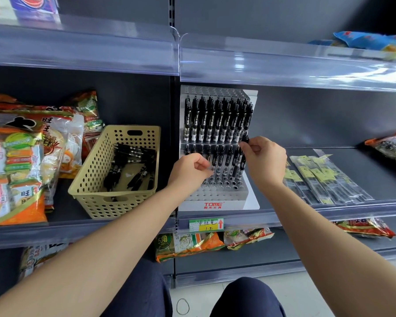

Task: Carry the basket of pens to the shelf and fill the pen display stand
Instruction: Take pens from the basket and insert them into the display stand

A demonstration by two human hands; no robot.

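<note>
A beige perforated basket [94, 177] stands on the middle shelf and holds several black pens [133, 156]. To its right is the clear tiered pen display stand [217, 195] with a white TOME base. Its back tier is full of black pens and its front tier is partly filled. My right hand [264, 159] pinches the top of a black pen [242, 161] at the right end of the front tier. My left hand [190, 170] is in front of the stand's left side with curled fingers; whether it holds a pen is hidden.
Snack bags [21, 156] crowd the shelf left of the basket. Flat packets of refills [318, 179] lie right of the stand. A clear price rail [238, 65] overhangs from the shelf above. More snack bags [204, 243] sit on the lower shelf. My knees are below.
</note>
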